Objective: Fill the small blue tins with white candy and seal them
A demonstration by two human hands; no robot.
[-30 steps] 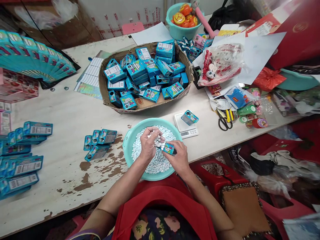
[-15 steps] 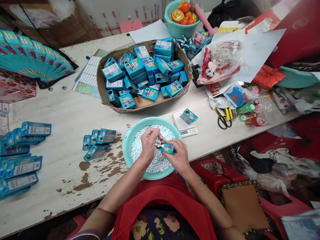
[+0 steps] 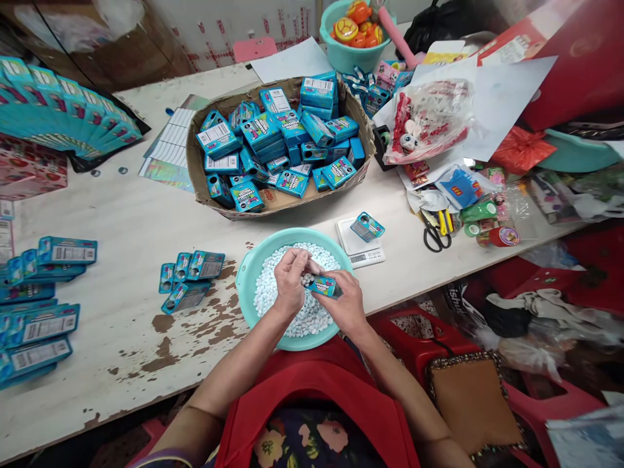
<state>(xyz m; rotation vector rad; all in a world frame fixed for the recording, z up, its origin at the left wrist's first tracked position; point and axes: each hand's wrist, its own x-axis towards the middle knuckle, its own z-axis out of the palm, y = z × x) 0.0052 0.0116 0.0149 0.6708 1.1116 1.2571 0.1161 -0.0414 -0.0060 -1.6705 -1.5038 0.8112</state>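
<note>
At the peeling white worktable: a round, smooth plastic turquoise basin sits by the near edge, seemingly to keep its pebble-like white candies within short reach.
Left hand: fingers curl around a few white candies at the box's end; how many is hidden.
Right hand: grasps the Caramelo candy box, a glossy, sharp-cornered blue block, just above the basin, its end turned toward the candies, probably so that strays drop back among the rest.
Digital scale: at two o'clock from the basin, flat and pale, it carries a second box, apparently set there for easy reach from the right.
Cardboard carton: at twelve o'clock, ragged-rimmed and brown, it corrals a jumble of heaped boxes, its low wall likely leaving them easy to pick out.
Grouped boxes: at nine o'clock, round dark spots marking their ends, they lie well apart from the carton, perhaps to prevent mixing.
Scissors: between two and three o'clock, black-handled, beside clutter.
</note>
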